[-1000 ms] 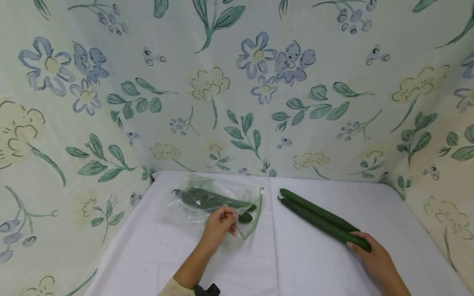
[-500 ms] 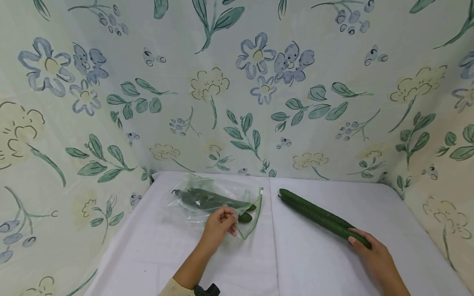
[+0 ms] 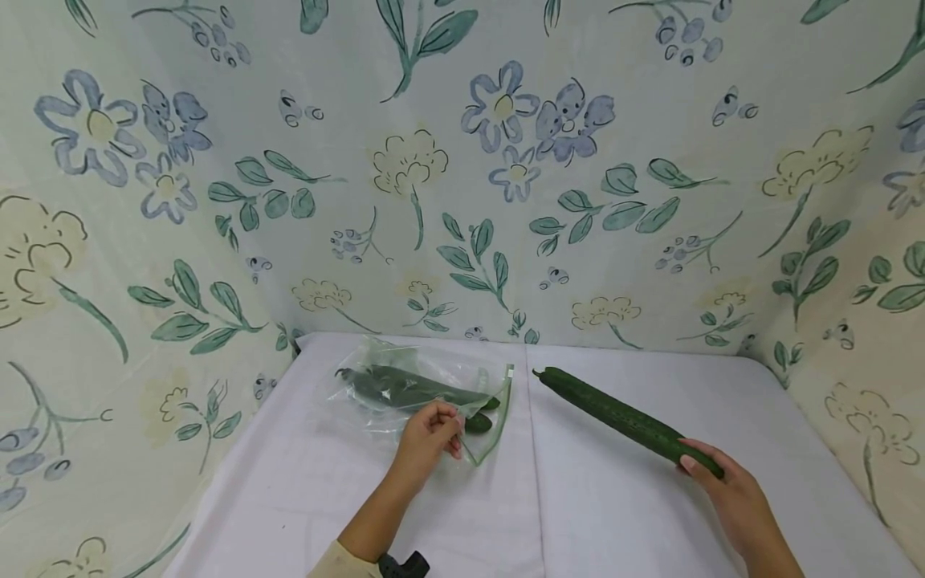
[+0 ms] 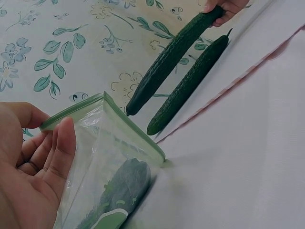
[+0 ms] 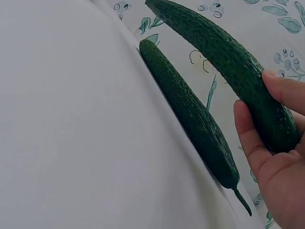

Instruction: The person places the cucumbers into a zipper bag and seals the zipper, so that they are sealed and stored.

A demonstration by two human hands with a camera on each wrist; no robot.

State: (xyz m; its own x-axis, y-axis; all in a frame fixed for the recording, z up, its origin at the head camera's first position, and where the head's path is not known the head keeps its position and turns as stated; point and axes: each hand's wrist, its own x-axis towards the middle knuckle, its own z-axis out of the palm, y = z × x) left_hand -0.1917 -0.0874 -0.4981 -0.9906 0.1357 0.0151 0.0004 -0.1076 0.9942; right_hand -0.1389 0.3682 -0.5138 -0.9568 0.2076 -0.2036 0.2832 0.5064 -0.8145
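Note:
My left hand (image 3: pixel 428 441) pinches the green-edged mouth of a clear zip bag (image 4: pixel 90 124) between thumb and fingers. Dark green cucumbers (image 3: pixel 478 423) lie inside the bag, their ends toward its mouth. On the right, my right hand (image 3: pixel 739 491) grips a long bumpy cucumber (image 5: pixel 214 52) near one end, thumb on one side and fingers on the other. In both wrist views this cucumber is raised above a second loose cucumber (image 5: pixel 190 114), which lies on the white cloth with a thin stem. From the head view the held cucumber covers most of the lying one.
A white cloth (image 3: pixel 462 522) with a seam down the middle covers the table. Floral fabric (image 3: pixel 433 265) hangs behind and at both sides. A dark wrist device (image 3: pixel 405 565) sits at my left sleeve.
My right hand has lifted one cucumber off the cloth, so it now overlaps the other in the head view. My left hand and the bag stay in place.

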